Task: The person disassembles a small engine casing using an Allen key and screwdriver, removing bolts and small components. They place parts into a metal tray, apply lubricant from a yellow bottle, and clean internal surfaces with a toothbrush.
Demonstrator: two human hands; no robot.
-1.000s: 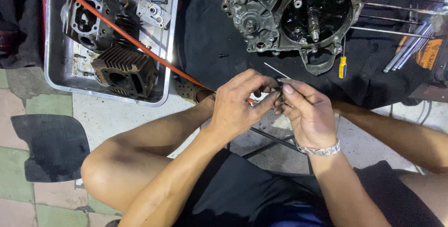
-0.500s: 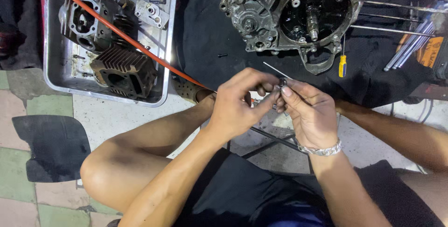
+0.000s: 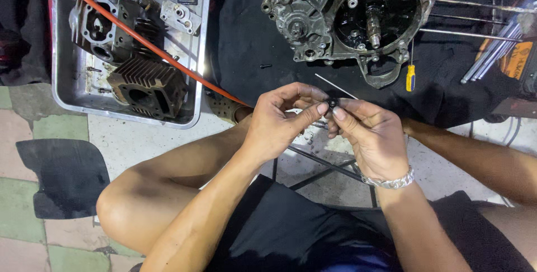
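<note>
Here, a small dark part is pinched between the fingertips of both hands, held in the air above the person's lap and just short of the near edge of the black cloth that carries the engine work. The left hand is curled, its thumb and forefinger closed on the part from the left; the right hand, marked by a silver bracelet at the wrist, is closed on it from the right, so the part sits exactly where the two sets of fingertips meet, with neither hand clearly nearer. The part is too small for its shape or long axis to be made out. A thin pale rod is seen slanting from the fingertips up and to the left; whether it is held or merely lies on the cloth behind cannot be told. Beyond the hands, toward the far edge of the cloth, an opened engine crankcase is set with its cavity facing up, and a small yellow-handled screwdriver lies just beside its near right corner. To the left, a metal tray holds a finned cylinder, and an orange hose is laid diagonally across it.
</note>
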